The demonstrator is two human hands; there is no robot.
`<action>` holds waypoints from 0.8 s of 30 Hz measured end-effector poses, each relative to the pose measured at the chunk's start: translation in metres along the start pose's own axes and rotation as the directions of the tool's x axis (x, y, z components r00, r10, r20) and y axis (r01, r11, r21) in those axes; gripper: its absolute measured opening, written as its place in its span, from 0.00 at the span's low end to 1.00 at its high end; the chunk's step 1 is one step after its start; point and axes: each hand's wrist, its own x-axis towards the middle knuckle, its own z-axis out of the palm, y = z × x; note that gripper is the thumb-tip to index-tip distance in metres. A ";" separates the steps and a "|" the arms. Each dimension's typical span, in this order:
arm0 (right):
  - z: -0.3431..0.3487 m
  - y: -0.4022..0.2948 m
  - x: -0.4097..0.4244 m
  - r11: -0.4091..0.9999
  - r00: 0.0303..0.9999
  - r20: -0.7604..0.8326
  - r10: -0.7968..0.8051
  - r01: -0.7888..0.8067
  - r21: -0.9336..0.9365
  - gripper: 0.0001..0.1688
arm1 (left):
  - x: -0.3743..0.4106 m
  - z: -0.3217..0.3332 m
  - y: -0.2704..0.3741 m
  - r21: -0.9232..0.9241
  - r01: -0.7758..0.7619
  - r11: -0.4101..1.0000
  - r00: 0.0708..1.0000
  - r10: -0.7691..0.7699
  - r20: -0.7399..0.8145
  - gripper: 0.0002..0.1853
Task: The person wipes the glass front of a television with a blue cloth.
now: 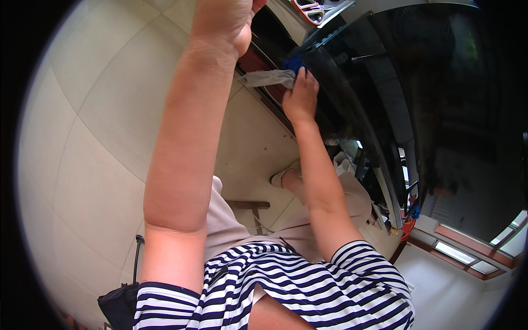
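My left hand [225, 20] is at the top edge, with its fingers mostly cut off by the frame. Whether it holds anything cannot be seen. Further right, my right hand [302, 97] has its fingers on a bunched grey cloth [270, 78] and some blue material [293, 62] beside it. The cloth's loose end sticks out to the left, over the edge of a dark, low cabinet [255, 62]. Just right of this hand rises a large glossy black screen [429, 95], its surface full of reflections.
Scissors [309, 12] with orange and white handles lie at the top. Below me are light floor tiles [103, 165], a brown wooden bar [247, 204] and my shoe [282, 175]. A black bag [119, 303] is at lower left. Assorted items [381, 210] crowd beside the screen.
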 end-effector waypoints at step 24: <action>0.058 -0.053 0.071 0.936 0.920 -0.255 -0.299 0.335 0.112 0.29 | 0.014 -0.024 0.035 -0.181 -0.022 0.983 0.995 0.003 -0.103 0.06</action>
